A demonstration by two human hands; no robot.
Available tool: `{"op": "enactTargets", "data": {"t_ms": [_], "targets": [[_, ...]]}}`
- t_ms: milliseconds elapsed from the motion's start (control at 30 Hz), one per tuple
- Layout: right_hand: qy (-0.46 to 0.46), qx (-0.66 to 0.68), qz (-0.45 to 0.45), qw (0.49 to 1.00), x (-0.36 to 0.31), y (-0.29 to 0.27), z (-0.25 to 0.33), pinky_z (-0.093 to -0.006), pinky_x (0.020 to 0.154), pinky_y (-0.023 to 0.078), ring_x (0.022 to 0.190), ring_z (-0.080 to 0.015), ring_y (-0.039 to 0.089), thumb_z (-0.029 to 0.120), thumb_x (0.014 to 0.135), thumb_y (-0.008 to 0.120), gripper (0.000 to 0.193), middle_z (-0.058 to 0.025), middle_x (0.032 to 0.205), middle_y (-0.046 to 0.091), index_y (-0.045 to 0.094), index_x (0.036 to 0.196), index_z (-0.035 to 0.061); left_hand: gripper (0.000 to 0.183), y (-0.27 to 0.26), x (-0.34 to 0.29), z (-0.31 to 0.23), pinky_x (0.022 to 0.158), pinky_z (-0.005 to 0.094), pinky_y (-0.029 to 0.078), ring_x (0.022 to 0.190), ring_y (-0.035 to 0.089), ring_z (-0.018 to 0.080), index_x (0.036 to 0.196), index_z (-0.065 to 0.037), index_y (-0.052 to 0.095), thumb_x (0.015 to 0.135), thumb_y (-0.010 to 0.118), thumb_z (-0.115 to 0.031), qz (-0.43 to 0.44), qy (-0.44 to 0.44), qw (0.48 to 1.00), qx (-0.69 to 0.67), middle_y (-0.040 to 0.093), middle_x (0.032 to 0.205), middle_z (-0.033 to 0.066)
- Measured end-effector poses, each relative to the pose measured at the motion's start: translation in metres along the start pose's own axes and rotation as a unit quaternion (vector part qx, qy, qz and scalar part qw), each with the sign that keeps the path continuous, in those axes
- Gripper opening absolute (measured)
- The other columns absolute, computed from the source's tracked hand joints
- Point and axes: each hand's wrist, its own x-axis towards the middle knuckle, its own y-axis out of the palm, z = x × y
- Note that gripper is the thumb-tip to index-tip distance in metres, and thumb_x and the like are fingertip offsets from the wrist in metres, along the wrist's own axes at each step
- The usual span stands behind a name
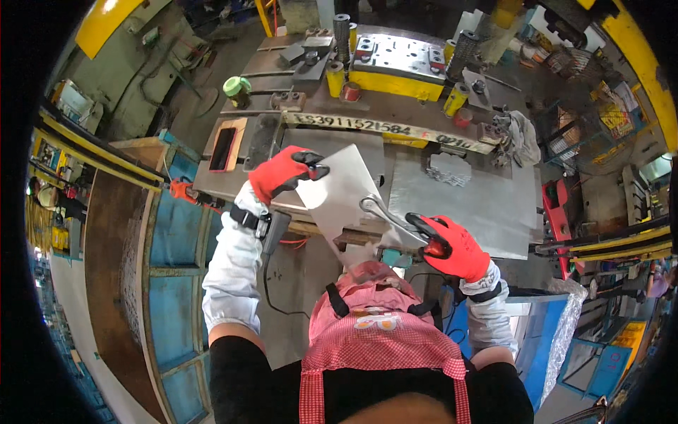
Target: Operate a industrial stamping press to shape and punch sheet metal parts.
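My left hand [282, 175], in a red glove with black fingers, is closed on the upper left edge of a thin, shiny metal sheet [342, 180]. The sheet is tilted and held in front of my body, above the near edge of the press bed. My right hand [458, 249], gloved the same way, grips a long metal tool [388, 214] with a rounded, looped end. That end meets the right side of the sheet; whether it clamps it cannot be made out.
A die block with yellow sides [395, 83] stands at the back, behind a marked metal bar [388, 127]. Small cut plates [449, 169] lie on a large flat sheet [462, 215] at right. A phone [223, 148], green-lidded bottle [237, 90] and grey cloth [521, 138] lie around.
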Motion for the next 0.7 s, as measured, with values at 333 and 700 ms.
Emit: {"op": "enactTargets", "data": {"t_ms": [333, 700], "targets": [[0.109, 0.535, -0.046, 0.837, -0.018, 0.016, -0.025, -0.0243, 0.06, 0.043, 0.064, -0.0093, 0.049, 0.003, 0.077, 0.059, 0.067, 0.0015, 0.078, 0.051, 0.029, 0.137, 0.0006, 0.036, 0.016, 0.099, 0.006, 0.092, 0.0338, 0.041, 0.098, 0.058, 0.0247, 0.119, -0.005, 0.052, 0.088, 0.051, -0.021, 0.12, 0.24, 0.942, -0.203, 0.058, 0.114, 0.0113], [0.041, 0.555, -0.177, 0.811, 0.176, -0.071, -0.103, -0.0183, 0.05, 0.035, 0.054, -0.0031, 0.043, 0.015, 0.084, 0.061, 0.021, 0.0055, 0.068, 0.048, 0.055, 0.103, 0.0079, 0.057, 0.13, 0.115, 0.003, 0.093, 0.0427, 0.042, 0.11, 0.051, 0.029, 0.133, -0.004, 0.033, 0.094, 0.026, -0.045, 0.12, 0.066, 0.757, -0.639, 0.048, 0.126, 0.0168]]}}
